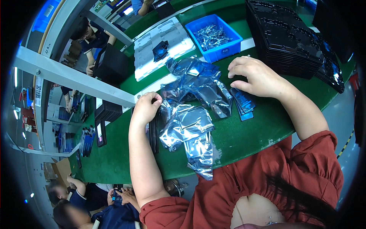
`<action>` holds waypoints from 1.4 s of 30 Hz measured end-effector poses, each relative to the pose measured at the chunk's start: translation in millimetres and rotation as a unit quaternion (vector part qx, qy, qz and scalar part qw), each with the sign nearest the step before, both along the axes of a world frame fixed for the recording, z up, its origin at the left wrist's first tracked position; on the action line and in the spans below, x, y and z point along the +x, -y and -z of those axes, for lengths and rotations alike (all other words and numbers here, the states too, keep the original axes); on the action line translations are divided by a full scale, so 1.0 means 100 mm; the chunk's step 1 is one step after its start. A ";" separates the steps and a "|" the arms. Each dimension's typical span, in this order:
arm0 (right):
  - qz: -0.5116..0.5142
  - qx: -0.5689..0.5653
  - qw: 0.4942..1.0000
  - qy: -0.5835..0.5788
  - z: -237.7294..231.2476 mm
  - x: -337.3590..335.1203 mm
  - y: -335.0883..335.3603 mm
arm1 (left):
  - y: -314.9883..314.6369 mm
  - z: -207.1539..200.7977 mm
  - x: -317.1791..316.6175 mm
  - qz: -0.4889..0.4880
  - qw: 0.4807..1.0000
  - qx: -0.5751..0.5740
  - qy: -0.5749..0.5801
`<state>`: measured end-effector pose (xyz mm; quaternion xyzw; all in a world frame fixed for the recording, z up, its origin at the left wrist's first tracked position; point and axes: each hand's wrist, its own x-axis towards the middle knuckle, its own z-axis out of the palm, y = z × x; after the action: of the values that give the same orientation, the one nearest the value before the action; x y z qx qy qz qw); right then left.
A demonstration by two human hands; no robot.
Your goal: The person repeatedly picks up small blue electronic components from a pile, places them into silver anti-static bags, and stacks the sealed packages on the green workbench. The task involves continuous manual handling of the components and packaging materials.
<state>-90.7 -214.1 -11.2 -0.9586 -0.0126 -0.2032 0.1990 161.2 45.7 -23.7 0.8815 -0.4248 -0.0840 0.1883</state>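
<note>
Taking the heap of silvery bags [192, 124] on the green tabletop [267, 126] as my dial's centre, my left hand [148, 108] is at 9 o'clock, right at the heap's edge. Its thumb and fingers curl toward each other; I cannot tell whether the tips pinch any foil. My right hand [254, 76] is at 2 o'clock, fingers spread and loosely bent, thumb apart from them, just by a few flat blue pieces [243, 103] at 3 o'clock. The shiny bags overlap, crumpled, and the lowest reaches the near edge at 6 o'clock.

Toward 12 to 1 o'clock I have a blue bin [225, 56] of small metallic parts [211, 36]; at 11, a white tray [146, 53] bearing a dark piece [160, 50]. A tall stack of black trays [291, 40] rises at 2, beyond my right hand.
</note>
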 end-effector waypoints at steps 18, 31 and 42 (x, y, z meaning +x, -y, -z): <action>-0.036 0.007 0.999 -0.040 0.06 0.02 -0.09 | 0.51 0.11 0.16 -0.159 0.976 0.137 0.062; -0.074 0.007 0.989 0.126 0.03 0.03 -0.10 | 0.38 -0.55 0.07 -0.095 0.853 -0.514 0.004; -0.155 0.037 0.978 0.137 -0.13 -0.14 -0.56 | 0.34 -0.49 -1.67 0.194 0.949 -0.227 0.097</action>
<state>-105.1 -158.0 1.8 -0.9002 -0.1809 -0.2993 0.2595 -5.4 11.2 25.6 0.7199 -0.6117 0.0654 0.3213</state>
